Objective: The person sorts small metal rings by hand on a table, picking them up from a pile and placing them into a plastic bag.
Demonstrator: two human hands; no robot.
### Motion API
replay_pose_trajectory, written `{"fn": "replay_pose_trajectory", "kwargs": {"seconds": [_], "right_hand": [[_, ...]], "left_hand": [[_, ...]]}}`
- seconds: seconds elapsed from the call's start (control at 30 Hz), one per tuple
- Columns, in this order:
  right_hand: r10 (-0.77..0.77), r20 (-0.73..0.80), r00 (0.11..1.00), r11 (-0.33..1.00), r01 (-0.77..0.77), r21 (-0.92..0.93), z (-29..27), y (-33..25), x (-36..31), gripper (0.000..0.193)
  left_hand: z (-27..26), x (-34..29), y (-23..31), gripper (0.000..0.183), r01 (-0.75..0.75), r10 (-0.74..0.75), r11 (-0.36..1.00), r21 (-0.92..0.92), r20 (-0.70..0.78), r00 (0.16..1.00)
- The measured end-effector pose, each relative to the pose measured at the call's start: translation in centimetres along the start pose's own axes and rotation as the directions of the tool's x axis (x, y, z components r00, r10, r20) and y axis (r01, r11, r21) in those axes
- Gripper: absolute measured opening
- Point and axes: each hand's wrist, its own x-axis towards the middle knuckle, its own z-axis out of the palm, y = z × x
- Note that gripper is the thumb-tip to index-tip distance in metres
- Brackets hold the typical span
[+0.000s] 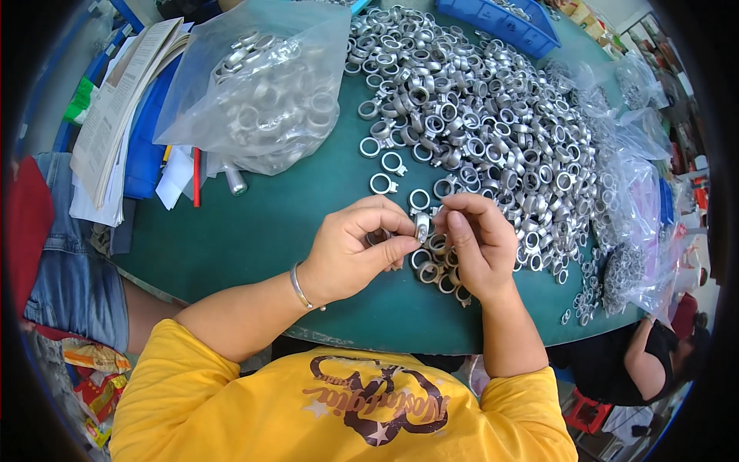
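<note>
My left hand pinches a silvery metal ring between thumb and forefinger, its edge turned toward me. Close to the ring's other side is my right hand, fingers loosely curled, the thumb apart from the forefinger. Whether a right fingertip touches the ring is hard to make out. Beneath both hands, several more rings lie on the green table. Beyond them spreads a big heap of metal rings with small lugs. A few single rings lie just left of the heap.
A clear plastic bag of rings stands at the far left, beside papers and a red pen. A blue bin is at the back. Plastic bags of smaller rings line the right. Other people sit at both sides.
</note>
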Motion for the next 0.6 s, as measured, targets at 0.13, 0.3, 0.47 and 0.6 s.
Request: {"fn": "replay_pose_trajectory", "kwargs": {"seconds": [0.13,0.3,0.47,0.6], "right_hand": [[0.054,0.182,0.982,0.998,-0.060,0.025,-0.12,-0.66,0.22,0.020],[0.121,0.237,0.964,0.991,-0.133,0.033,-0.11,-0.94,0.28,0.018],[0.125,0.244,0.962,0.991,-0.132,0.015,-0.15,-0.88,0.27,0.017],[0.115,0.238,0.964,0.992,-0.123,0.019,-0.20,-0.57,0.25,0.017]], "left_hand": [[0.03,-0.02,-0.01,0.008,-0.056,0.054,0.996,0.063,0.031,0.998],[-0.01,-0.15,0.02,0.008,-0.050,0.042,0.993,0.104,0.072,0.997],[0.09,-0.18,0.05,0.008,-0.039,0.033,0.994,0.102,0.066,0.997],[0.06,-0.15,-0.02,0.008,-0.035,0.027,0.993,0.110,0.072,0.997]]}}
